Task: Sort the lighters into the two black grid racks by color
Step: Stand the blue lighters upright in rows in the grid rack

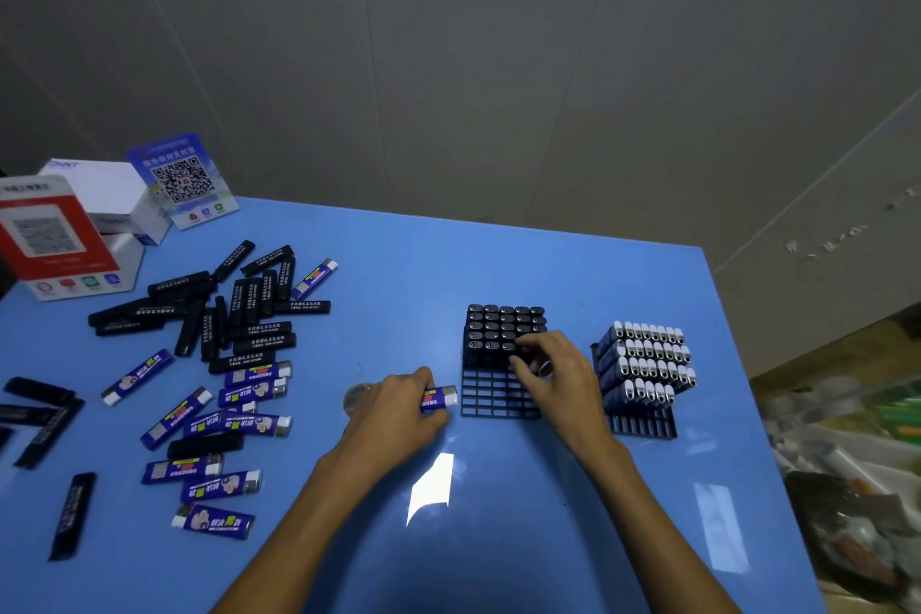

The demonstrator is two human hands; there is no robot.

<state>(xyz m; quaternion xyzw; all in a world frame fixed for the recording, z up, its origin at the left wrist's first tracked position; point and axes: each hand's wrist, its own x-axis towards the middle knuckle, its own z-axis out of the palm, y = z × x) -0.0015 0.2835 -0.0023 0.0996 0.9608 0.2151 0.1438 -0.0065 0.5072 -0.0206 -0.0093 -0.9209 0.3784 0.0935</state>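
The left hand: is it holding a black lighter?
No, the left hand grips a blue lighter with a white end.

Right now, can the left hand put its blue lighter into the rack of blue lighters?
Probably not directly. The left hand holds the blue lighter, but the right hand and the rack of black lighters lie between it and the rack of blue lighters.

On the table before you, two racks stand side by side: the left rack under your right hand, the right rack beyond it. Loose lighters lie far left, boxes behind them.
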